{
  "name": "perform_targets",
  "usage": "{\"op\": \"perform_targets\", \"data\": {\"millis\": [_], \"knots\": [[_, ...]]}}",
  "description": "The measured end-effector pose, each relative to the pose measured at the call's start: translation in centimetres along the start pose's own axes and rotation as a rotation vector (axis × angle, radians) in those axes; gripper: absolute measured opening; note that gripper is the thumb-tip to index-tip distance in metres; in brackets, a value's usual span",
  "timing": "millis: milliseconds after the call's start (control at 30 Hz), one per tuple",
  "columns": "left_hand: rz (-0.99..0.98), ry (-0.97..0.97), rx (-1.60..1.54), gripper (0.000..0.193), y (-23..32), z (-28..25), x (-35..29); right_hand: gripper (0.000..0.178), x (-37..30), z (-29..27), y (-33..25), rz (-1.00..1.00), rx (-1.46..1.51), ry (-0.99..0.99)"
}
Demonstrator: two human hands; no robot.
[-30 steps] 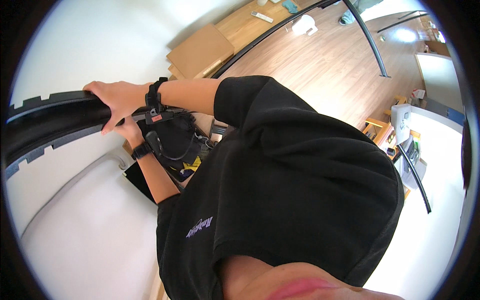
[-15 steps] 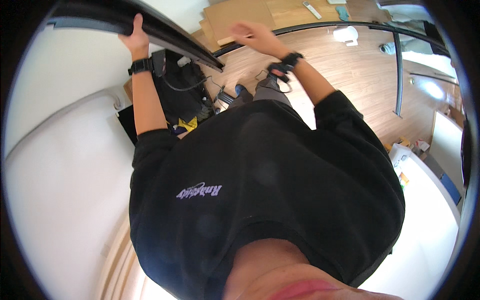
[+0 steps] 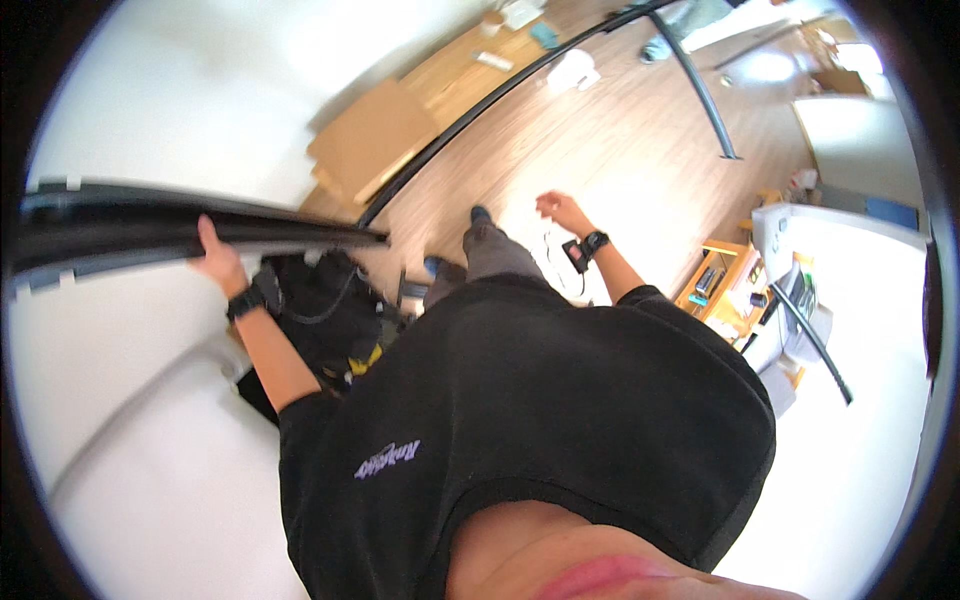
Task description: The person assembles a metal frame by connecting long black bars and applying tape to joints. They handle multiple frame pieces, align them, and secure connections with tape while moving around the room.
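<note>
Beam (image 3: 130, 226), gripped in the left hand (image 3: 221, 262) for steadying, I judge, wants the empty, loosely open right hand (image 3: 564, 209) alongside.

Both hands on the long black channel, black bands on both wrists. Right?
No, not both: the head view shows only the left hand on the long black channel; the right hand is off it, seen against the wood floor. Black bands on both wrists stands.

We have the rail (image 3: 130, 229) at our left, ahead a table (image 3: 452, 92) bearing cardboard (image 3: 370, 138), a remote (image 3: 492, 61) and a cloth (image 3: 545, 37), and a shelf (image 3: 740, 253) at our right.
</note>
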State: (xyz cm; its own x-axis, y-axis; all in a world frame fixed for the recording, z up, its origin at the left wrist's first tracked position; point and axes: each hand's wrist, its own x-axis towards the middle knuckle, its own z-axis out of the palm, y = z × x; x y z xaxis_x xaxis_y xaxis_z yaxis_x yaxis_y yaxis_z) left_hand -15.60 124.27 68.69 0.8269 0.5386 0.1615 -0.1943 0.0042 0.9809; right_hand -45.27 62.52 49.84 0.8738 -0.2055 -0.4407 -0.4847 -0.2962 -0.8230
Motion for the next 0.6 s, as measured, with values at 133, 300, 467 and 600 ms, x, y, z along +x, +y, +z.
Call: {"op": "perform_targets", "data": {"millis": [133, 300, 467, 600], "knots": [[0.369, 0.001, 0.255, 0.042, 1.2, 0.4, -0.8, 0.032, -6.3, -0.4, 7.5, 0.391, 0.165, 0.084], [0.416, 0.035, 0.583, 0.055, 3.8, 0.5, -2.1, 0.036, -14.3, 0.2, 17.2, 0.625, 0.416, 0.276], [0.342, 0.022, 0.564, 0.051, 4.1, 0.7, -1.9, 0.037, -19.0, 1.1, 22.7, 0.687, 0.498, 0.403], [0.204, -0.121, 0.249, 0.049, 4.0, 0.8, -1.7, 0.031, -19.9, 2.2, 23.5, 0.636, 0.561, 0.430]]}}
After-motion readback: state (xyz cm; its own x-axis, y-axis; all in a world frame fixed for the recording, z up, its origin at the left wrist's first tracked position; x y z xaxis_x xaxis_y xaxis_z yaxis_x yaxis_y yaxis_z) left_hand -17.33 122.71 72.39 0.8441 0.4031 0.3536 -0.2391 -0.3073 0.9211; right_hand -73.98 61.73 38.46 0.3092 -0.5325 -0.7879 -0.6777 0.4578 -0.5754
